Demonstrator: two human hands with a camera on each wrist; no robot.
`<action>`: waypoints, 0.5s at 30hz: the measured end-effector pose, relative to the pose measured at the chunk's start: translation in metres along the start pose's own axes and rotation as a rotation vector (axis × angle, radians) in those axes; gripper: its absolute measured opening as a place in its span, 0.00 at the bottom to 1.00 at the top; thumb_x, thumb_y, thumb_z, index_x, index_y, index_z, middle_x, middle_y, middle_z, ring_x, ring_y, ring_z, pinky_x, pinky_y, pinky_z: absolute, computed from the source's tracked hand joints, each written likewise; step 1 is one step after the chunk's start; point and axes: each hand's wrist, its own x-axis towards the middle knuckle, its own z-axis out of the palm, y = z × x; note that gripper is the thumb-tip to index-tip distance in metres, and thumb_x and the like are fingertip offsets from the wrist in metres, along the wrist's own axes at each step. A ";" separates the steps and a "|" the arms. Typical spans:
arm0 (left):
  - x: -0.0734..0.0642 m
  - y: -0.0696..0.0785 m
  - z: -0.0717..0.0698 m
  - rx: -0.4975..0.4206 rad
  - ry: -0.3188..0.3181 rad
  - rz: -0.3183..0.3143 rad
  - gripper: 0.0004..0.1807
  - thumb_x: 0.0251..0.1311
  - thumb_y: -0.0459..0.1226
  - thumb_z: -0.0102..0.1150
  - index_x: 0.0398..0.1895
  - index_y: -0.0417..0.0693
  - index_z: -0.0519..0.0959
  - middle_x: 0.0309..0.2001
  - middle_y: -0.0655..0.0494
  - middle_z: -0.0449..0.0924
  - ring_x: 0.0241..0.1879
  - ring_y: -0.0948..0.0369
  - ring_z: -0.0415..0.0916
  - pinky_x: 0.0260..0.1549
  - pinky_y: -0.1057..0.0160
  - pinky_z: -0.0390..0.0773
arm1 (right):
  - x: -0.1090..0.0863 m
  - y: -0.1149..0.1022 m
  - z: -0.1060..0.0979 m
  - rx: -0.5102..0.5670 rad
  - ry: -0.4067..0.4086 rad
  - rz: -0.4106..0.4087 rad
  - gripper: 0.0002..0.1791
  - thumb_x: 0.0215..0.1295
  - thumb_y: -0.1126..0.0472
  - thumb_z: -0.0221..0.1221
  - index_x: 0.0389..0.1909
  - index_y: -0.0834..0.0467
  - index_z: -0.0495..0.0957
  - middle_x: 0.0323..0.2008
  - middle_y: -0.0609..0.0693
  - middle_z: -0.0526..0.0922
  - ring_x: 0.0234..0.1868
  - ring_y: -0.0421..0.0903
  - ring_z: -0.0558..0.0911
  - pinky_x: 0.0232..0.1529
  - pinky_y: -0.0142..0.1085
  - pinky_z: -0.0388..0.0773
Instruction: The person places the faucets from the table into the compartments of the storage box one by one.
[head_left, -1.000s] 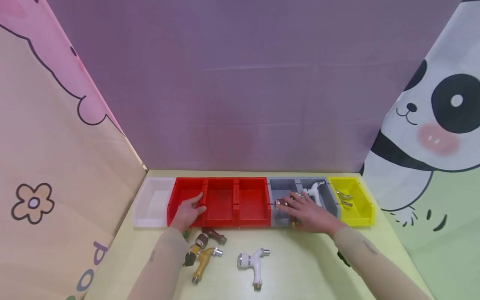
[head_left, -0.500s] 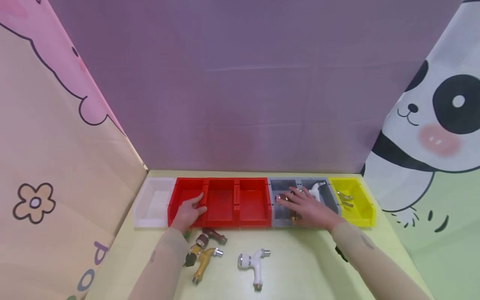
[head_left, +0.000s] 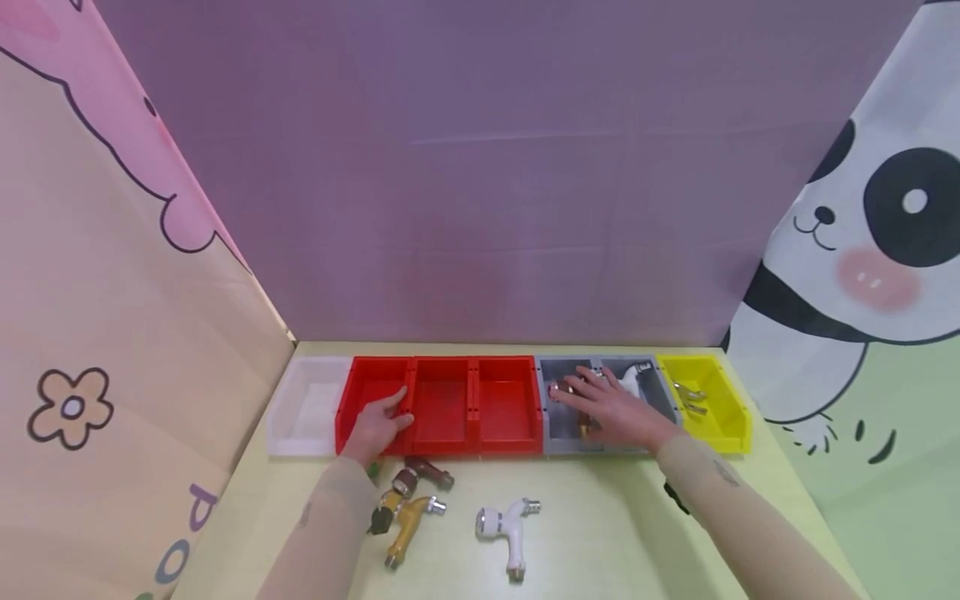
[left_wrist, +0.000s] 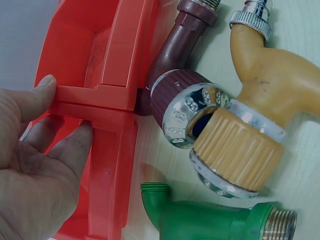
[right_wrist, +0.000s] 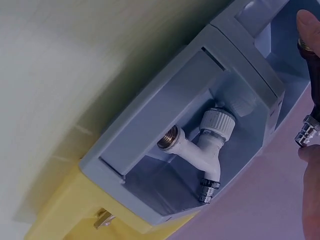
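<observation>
My left hand (head_left: 375, 427) pinches the shared wall of two red bins (left_wrist: 95, 102), the thumb on one side and fingers on the other. My right hand (head_left: 618, 414) is at the left grey bin (head_left: 557, 432), holding a dark brown faucet (right_wrist: 315, 75) with a chrome nozzle; much of it is hidden by the hand. A white faucet (right_wrist: 197, 156) lies in the right grey bin (right_wrist: 150, 117). Below the left hand lie a maroon faucet (left_wrist: 175, 52), a mustard-yellow faucet (left_wrist: 265, 75) and a green faucet (left_wrist: 200, 220).
Another white faucet (head_left: 513, 533) lies on the pale table (head_left: 592, 542) in front. A white bin (head_left: 303, 417) ends the row at left. A yellow bin (head_left: 731, 425) with small metal pieces (head_left: 690, 396) ends it at right. A purple cloth (head_left: 465, 183) hangs behind.
My right hand has moved slightly forward, away from me, over the grey bins, with the dark brown faucet. The left hand stays on the red bins.
</observation>
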 end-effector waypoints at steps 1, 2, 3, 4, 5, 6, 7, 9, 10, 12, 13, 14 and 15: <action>0.000 0.000 0.000 -0.002 0.002 -0.002 0.39 0.69 0.39 0.63 0.80 0.59 0.59 0.76 0.46 0.64 0.73 0.41 0.59 0.59 0.43 0.79 | 0.001 0.000 -0.001 0.000 -0.002 0.003 0.54 0.50 0.52 0.79 0.78 0.45 0.62 0.75 0.52 0.68 0.76 0.66 0.62 0.72 0.69 0.55; 0.000 0.000 0.000 -0.001 0.002 0.000 0.39 0.69 0.39 0.63 0.80 0.59 0.59 0.75 0.46 0.64 0.73 0.41 0.59 0.59 0.44 0.79 | 0.002 0.000 -0.002 0.000 -0.004 0.006 0.54 0.50 0.53 0.79 0.78 0.46 0.63 0.75 0.52 0.68 0.75 0.66 0.62 0.72 0.69 0.55; -0.001 0.000 0.000 0.000 0.002 0.002 0.39 0.69 0.39 0.63 0.80 0.59 0.59 0.75 0.46 0.64 0.73 0.41 0.59 0.59 0.44 0.79 | 0.003 0.000 -0.002 0.004 -0.008 0.012 0.54 0.50 0.53 0.79 0.78 0.46 0.63 0.75 0.53 0.67 0.76 0.66 0.62 0.72 0.69 0.55; -0.001 0.000 0.000 0.001 0.002 0.004 0.39 0.69 0.39 0.63 0.80 0.58 0.59 0.75 0.46 0.64 0.73 0.41 0.59 0.59 0.44 0.80 | 0.004 0.000 -0.003 0.007 -0.011 0.018 0.54 0.50 0.53 0.79 0.78 0.46 0.62 0.75 0.53 0.67 0.76 0.66 0.62 0.72 0.69 0.55; -0.001 0.000 0.000 0.001 0.001 0.006 0.39 0.69 0.39 0.63 0.80 0.58 0.59 0.75 0.46 0.64 0.72 0.41 0.59 0.58 0.44 0.80 | 0.005 0.000 -0.003 0.009 -0.014 0.024 0.54 0.51 0.53 0.79 0.79 0.46 0.62 0.75 0.53 0.67 0.76 0.66 0.62 0.73 0.68 0.54; -0.001 0.000 -0.001 0.001 0.001 0.006 0.39 0.69 0.39 0.63 0.80 0.59 0.59 0.75 0.46 0.64 0.72 0.41 0.59 0.58 0.44 0.80 | 0.005 0.000 -0.003 0.012 -0.018 0.030 0.54 0.51 0.53 0.79 0.79 0.46 0.62 0.75 0.53 0.67 0.76 0.66 0.61 0.73 0.68 0.54; -0.001 0.000 -0.001 0.002 0.001 0.007 0.39 0.69 0.39 0.63 0.80 0.59 0.59 0.75 0.46 0.64 0.73 0.41 0.59 0.58 0.44 0.80 | 0.006 0.000 -0.003 0.012 -0.021 0.033 0.54 0.51 0.53 0.79 0.79 0.46 0.62 0.75 0.54 0.67 0.76 0.66 0.61 0.73 0.69 0.54; -0.001 0.000 -0.001 0.004 0.001 0.007 0.39 0.69 0.39 0.63 0.80 0.59 0.59 0.76 0.46 0.64 0.72 0.41 0.59 0.58 0.44 0.80 | 0.008 0.000 -0.003 0.011 -0.024 0.036 0.54 0.51 0.53 0.79 0.79 0.46 0.62 0.75 0.54 0.68 0.76 0.66 0.61 0.73 0.69 0.53; -0.001 0.000 -0.001 0.004 0.001 0.005 0.39 0.69 0.39 0.63 0.80 0.59 0.59 0.76 0.46 0.64 0.72 0.41 0.59 0.58 0.44 0.80 | 0.008 0.001 -0.002 0.008 -0.024 0.035 0.55 0.51 0.53 0.79 0.79 0.46 0.61 0.75 0.54 0.68 0.76 0.66 0.61 0.73 0.69 0.53; 0.000 -0.001 -0.001 0.007 0.000 0.002 0.39 0.69 0.39 0.64 0.80 0.59 0.59 0.76 0.47 0.64 0.73 0.41 0.59 0.58 0.44 0.80 | 0.009 0.001 -0.001 0.005 -0.023 0.032 0.55 0.49 0.52 0.79 0.79 0.47 0.62 0.74 0.55 0.68 0.75 0.67 0.61 0.72 0.70 0.54; 0.000 -0.001 -0.001 0.008 -0.002 0.002 0.39 0.69 0.39 0.64 0.81 0.59 0.59 0.76 0.46 0.63 0.73 0.41 0.59 0.58 0.43 0.80 | 0.009 0.001 -0.001 0.000 -0.024 0.032 0.56 0.49 0.52 0.79 0.79 0.47 0.61 0.74 0.55 0.68 0.75 0.67 0.61 0.72 0.70 0.54; 0.000 -0.002 -0.001 0.006 -0.002 0.000 0.39 0.69 0.39 0.64 0.80 0.60 0.59 0.76 0.47 0.63 0.73 0.41 0.59 0.58 0.44 0.80 | 0.010 0.002 -0.001 -0.002 -0.027 0.034 0.56 0.49 0.52 0.79 0.79 0.47 0.61 0.74 0.55 0.68 0.75 0.67 0.61 0.72 0.70 0.54; 0.000 -0.002 -0.001 0.006 -0.003 0.000 0.39 0.69 0.39 0.64 0.81 0.60 0.59 0.76 0.47 0.63 0.73 0.41 0.59 0.58 0.44 0.80 | 0.010 0.002 -0.001 0.000 -0.034 0.040 0.56 0.49 0.52 0.79 0.79 0.46 0.61 0.74 0.55 0.68 0.76 0.66 0.61 0.72 0.70 0.54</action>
